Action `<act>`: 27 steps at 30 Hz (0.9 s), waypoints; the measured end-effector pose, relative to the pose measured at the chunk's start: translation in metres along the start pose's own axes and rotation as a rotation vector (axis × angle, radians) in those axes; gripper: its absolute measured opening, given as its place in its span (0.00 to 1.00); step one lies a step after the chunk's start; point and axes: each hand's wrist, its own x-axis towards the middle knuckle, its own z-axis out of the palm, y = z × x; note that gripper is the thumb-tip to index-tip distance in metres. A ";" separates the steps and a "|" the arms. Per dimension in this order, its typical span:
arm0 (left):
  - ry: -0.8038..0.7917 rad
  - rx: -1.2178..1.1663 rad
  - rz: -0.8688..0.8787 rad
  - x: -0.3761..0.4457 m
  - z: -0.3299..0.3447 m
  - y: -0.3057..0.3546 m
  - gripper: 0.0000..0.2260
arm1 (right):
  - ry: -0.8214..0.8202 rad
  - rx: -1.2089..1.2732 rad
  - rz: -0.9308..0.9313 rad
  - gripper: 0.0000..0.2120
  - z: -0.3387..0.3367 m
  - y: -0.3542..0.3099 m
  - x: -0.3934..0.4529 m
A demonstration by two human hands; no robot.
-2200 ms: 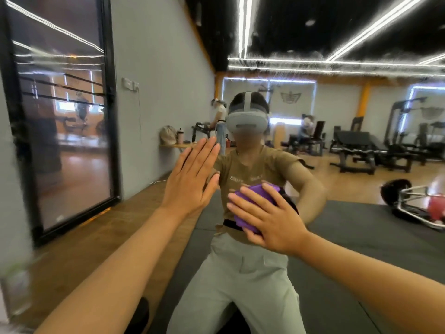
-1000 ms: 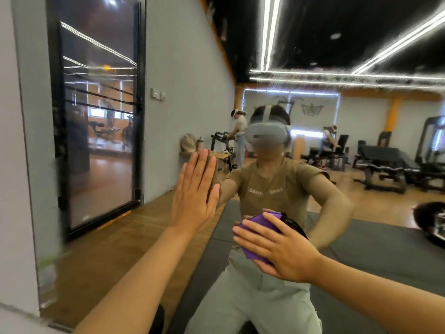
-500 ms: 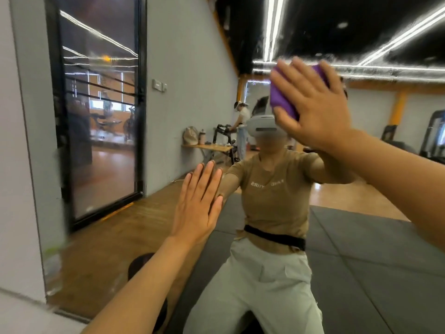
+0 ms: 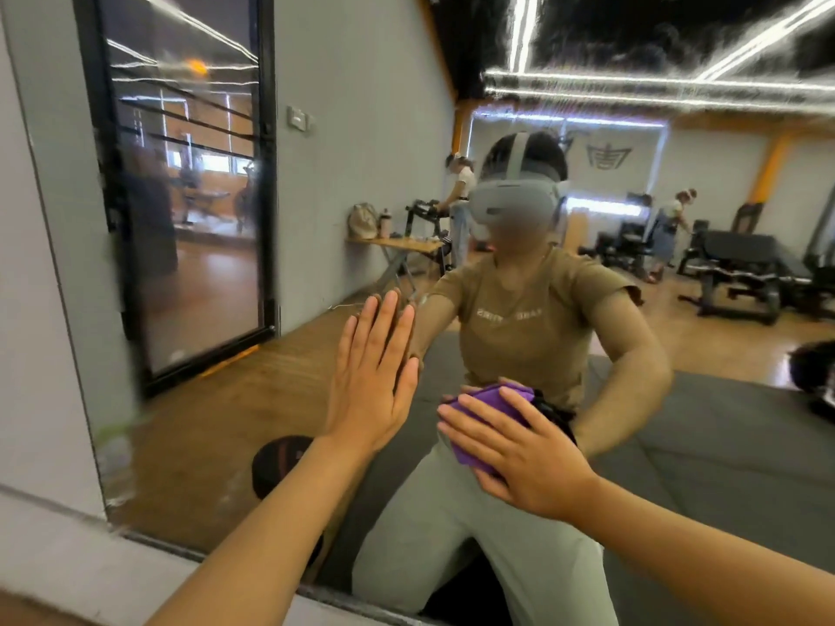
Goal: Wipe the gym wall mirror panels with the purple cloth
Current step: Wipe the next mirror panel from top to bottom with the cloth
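Observation:
The wall mirror panel [image 4: 705,426] fills the head view and reflects me and the gym behind. My left hand [image 4: 368,381] lies flat on the glass with straight fingers pointing up, left of centre. My right hand [image 4: 519,458] presses the folded purple cloth [image 4: 492,397] against the glass low in the middle, fingers spread over it. Most of the cloth is hidden under the hand; its top and left edges show.
A grey wall strip [image 4: 40,309] borders the mirror on the left, and a grey ledge [image 4: 113,576] runs under its bottom edge. Reflected in the glass are a black-framed door, a small table, weight benches and other people.
Half a second ago my right hand held the cloth high on the glass, at head height. It has since come down to waist height. My left hand has stayed flat on the mirror.

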 end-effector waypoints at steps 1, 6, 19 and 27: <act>-0.014 0.002 -0.003 -0.006 0.002 0.003 0.27 | -0.017 -0.001 -0.005 0.30 0.002 -0.005 -0.005; -0.051 0.002 -0.037 -0.018 0.007 0.013 0.27 | -0.009 0.066 -0.132 0.31 -0.004 0.019 -0.002; 0.002 -0.050 -0.204 -0.019 0.012 0.038 0.27 | 0.364 0.030 0.662 0.29 -0.061 0.166 0.064; -0.056 -0.083 -0.287 -0.025 0.010 0.053 0.29 | 0.129 0.079 0.150 0.34 0.005 -0.009 -0.029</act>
